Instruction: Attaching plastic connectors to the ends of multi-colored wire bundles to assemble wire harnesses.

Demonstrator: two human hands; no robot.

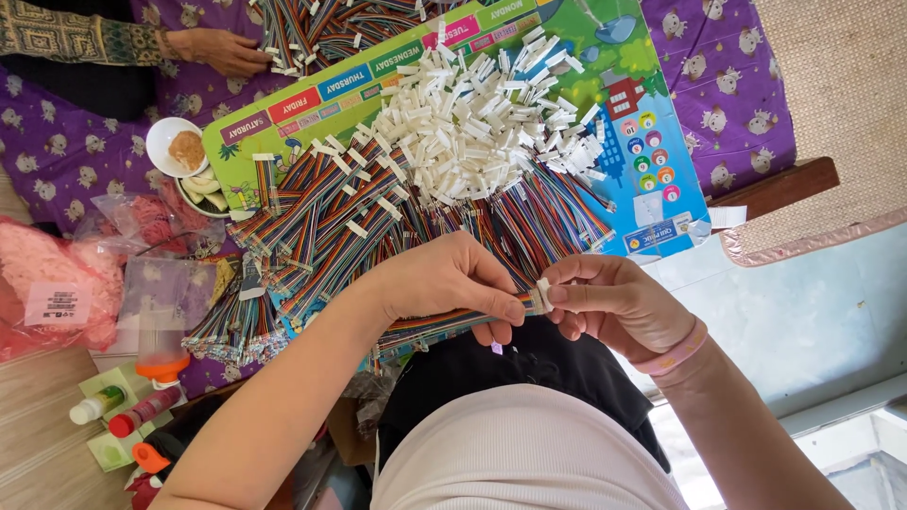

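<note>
The left hand (444, 279) is pinching a rainbow ribbon cable (444, 323); the right hand (609, 302) is gripping a white connector housing (543, 295) at its end. Seating appears underway; alignment is needed next.

The heap of white connectors (472, 123) and the spread of rainbow ribbon cables (378, 217) crowd the colourful board (652, 170) across the upper middle of the frame, leaving bare board only at its right edge. Another person's hand (217, 49) blocks the upper left, and bottles (123, 406) and plastic bags (57, 283) crowd the left side. Open room lies at the right, over the pale floor (803, 312).
</note>
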